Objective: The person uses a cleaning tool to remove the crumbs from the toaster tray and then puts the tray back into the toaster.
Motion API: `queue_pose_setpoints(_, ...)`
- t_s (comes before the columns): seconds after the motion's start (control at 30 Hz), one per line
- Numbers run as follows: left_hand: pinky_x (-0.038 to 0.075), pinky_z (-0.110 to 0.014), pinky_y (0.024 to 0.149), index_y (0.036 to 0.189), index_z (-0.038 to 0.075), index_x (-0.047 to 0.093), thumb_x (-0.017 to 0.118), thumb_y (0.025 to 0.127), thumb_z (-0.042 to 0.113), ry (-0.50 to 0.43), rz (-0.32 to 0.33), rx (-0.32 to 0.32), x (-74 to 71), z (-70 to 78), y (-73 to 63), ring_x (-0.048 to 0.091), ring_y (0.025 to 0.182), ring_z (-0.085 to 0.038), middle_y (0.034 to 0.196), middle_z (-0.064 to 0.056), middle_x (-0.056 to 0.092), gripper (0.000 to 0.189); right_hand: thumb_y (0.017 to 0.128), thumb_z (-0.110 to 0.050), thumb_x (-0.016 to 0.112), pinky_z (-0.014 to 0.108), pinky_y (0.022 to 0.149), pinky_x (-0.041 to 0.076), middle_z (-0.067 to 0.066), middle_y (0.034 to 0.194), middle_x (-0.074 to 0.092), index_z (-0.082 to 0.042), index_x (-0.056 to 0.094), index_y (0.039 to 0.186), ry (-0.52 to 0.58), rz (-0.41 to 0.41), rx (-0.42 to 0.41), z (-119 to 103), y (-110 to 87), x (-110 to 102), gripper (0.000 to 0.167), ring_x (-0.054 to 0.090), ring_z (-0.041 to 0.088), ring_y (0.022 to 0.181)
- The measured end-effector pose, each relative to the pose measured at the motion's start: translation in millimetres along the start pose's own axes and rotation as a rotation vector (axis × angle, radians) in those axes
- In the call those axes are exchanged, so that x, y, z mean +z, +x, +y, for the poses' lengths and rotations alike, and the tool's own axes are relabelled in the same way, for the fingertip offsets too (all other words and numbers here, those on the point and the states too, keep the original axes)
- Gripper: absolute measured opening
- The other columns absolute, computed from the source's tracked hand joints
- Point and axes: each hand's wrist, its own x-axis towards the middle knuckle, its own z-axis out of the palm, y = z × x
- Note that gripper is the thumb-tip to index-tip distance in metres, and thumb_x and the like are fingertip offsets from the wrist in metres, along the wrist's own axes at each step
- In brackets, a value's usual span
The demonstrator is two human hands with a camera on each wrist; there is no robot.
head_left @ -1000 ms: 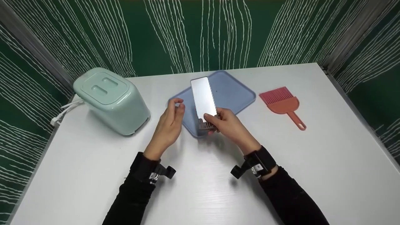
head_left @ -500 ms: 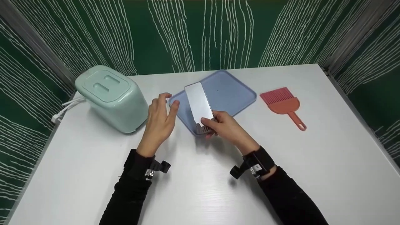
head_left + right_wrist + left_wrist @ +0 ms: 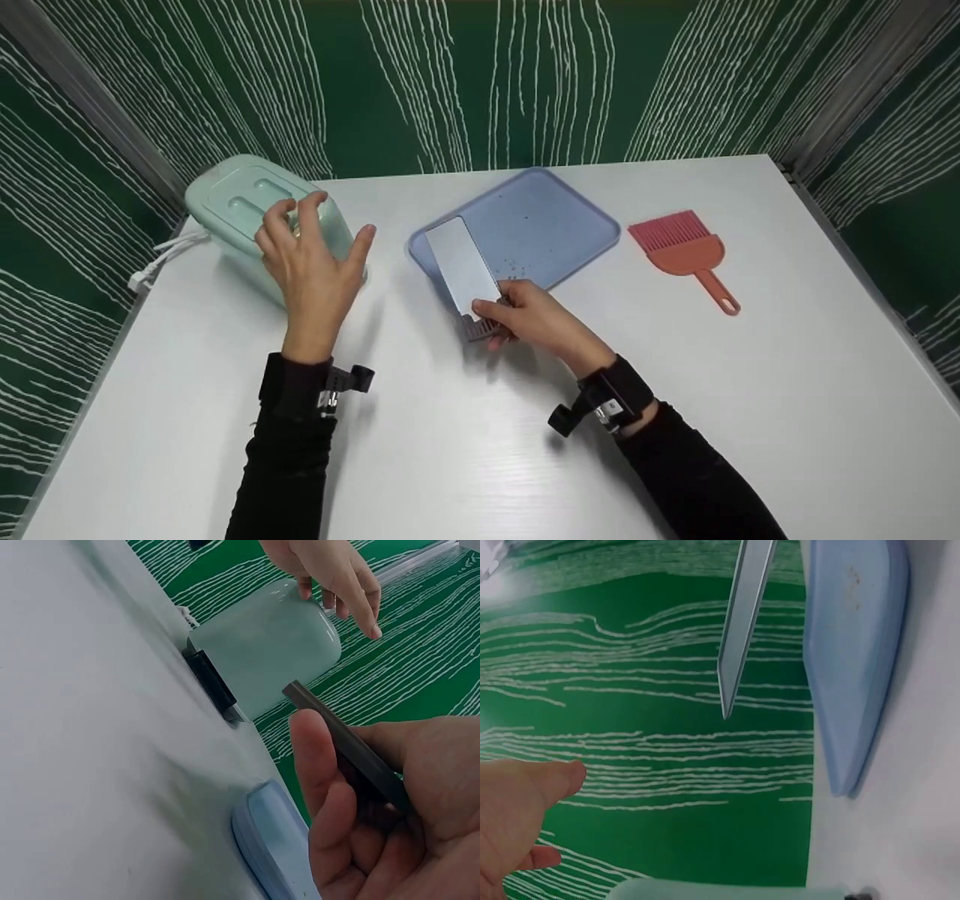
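My left hand [image 3: 311, 277] is in front of the mint-green toaster [image 3: 247, 177], fingers spread and bent, holding nothing. In the right wrist view its fingers hang over the toaster's top; contact cannot be told. My right hand [image 3: 538, 316] pinches the slotted grey-brown end of a flat metal crumb tray [image 3: 461, 264], thumb on top and fingers beneath. The far end of this metal plate points up and left over the corner of a blue tray [image 3: 559, 214]. Small dark crumbs [image 3: 514, 268] lie on the blue tray.
A small orange dustpan-style brush [image 3: 684, 253] with pink-red bristles lies on the right of the white table [image 3: 480, 465]. White cables with a plug [image 3: 142, 280] trail behind the toaster at the left edge. Green walls with white streaks stand around.
My left hand has moved left, from beside the crumb tray to the toaster. The right hand has drawn the crumb tray slightly down and left, uncovering crumbs on the blue tray.
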Motion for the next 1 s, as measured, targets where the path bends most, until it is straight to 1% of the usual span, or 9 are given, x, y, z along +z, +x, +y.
queue_pose_setpoints(0.1,0.03,-0.066,0.114,0.151,0.018,0.056,0.082,0.093,0.047,0.049,0.033,-0.037,-6.3,-6.0,5.1,0.027,0.151,-0.043,0.159,-0.022,0.037,0.07,0.108,-0.029,0.066,0.025,0.062,0.055,0.0,0.08,0.069,-0.006,0.068,0.119,0.01,-0.027,0.01,0,0.6,3,0.025,0.074,0.015,0.064)
queue_pose_setpoints(0.2,0.025,-0.068,0.115,0.156,0.02,0.053,0.081,0.095,0.046,0.082,0.032,-0.047,-11.9,-12.8,8.3,0.021,0.158,-0.044,0.167,-0.023,0.032,0.072,0.108,-0.029,0.066,0.024,0.062,0.056,0.001,0.081,0.072,-0.006,0.067,0.113,0.013,-0.051,0.017,0,0.6,6,0.023,0.074,0.014,0.063)
queue_pose_setpoints(0.27,0.021,-0.071,0.118,0.159,0.02,0.051,0.081,0.095,0.044,0.094,0.015,-0.05,-14.4,-18.0,9.8,0.016,0.16,-0.045,0.17,-0.024,0.027,0.074,0.108,-0.029,0.067,0.024,0.062,0.056,0.002,0.081,0.073,-0.007,0.064,0.107,0.014,-0.064,0.02,0,0.9,8,0.022,0.074,0.013,0.063)
queue_pose_setpoints(0.37,0.012,-0.082,0.122,0.162,0.019,0.047,0.085,0.093,0.039,0.091,-0.026,-0.054,-16.7,-26.4,11.4,0.008,0.163,-0.05,0.175,-0.026,0.02,0.081,0.107,-0.03,0.067,0.023,0.062,0.056,0.002,0.08,0.072,-0.008,0.059,0.098,-0.008,-0.078,0.025,0,0.8,12,0.024,0.074,0.014,0.063)
queue_pose_setpoints(0.43,0.008,-0.089,0.12,0.163,0.02,0.046,0.088,0.091,0.036,0.082,-0.058,-0.058,-16.8,-32.2,11.9,0.003,0.164,-0.054,0.176,-0.026,0.018,0.085,0.107,-0.03,0.068,0.023,0.061,0.055,0.001,0.08,0.071,-0.009,0.059,0.097,-0.023,-0.093,0.025,-1,0.6,16,0.025,0.073,0.013,0.062)
queue_pose_setpoints(0.5,0.007,-0.091,0.118,0.163,0.018,0.047,0.09,0.088,0.032,0.077,-0.083,-0.047,-16.2,-37.9,12.1,0.001,0.163,-0.057,0.175,-0.028,0.02,0.087,0.106,-0.031,0.068,0.022,0.06,0.053,0.001,0.081,0.072,-0.009,0.06,0.098,-0.044,-0.116,0.023,-1,0.7,20,0.025,0.072,0.012,0.061)
queue_pose_setpoints(0.6,0.007,-0.081,0.127,0.161,0.013,0.05,0.091,0.088,0.028,0.088,-0.101,-0.019,-14.4,-45.2,12.1,0.0,0.163,-0.058,0.173,-0.031,0.025,0.085,0.106,-0.031,0.068,0.021,0.059,0.053,0.002,0.083,0.075,-0.009,0.063,0.1,-0.048,-0.164,0.019,-2,2.1,29,0.023,0.071,0.01,0.06)
queue_pose_setpoints(0.73,0.002,-0.066,0.135,0.159,0.009,0.053,0.09,0.088,0.024,0.095,-0.093,0.014,-13.4,-49.3,12.5,0.002,0.163,-0.059,0.17,-0.034,0.03,0.082,0.107,-0.029,0.068,0.022,0.059,0.057,0.005,0.086,0.077,-0.008,0.061,0.099,-0.025,-0.226,0.024,-2,5.4,42,0.023,0.07,0.008,0.06)
queue_pose_setpoints(1.0,0.003,-0.064,0.136,0.156,0.007,0.055,0.091,0.086,0.023,0.12,-0.082,0.042,-12.0,-47.4,12.6,0.007,0.162,-0.061,0.167,-0.037,0.033,0.08,0.106,-0.029,0.068,0.02,0.057,0.057,0.005,0.085,0.079,-0.007,0.066,0.102,-0.006,-0.29,0.042,-1,14.7,60,0.023,0.07,0.007,0.06)
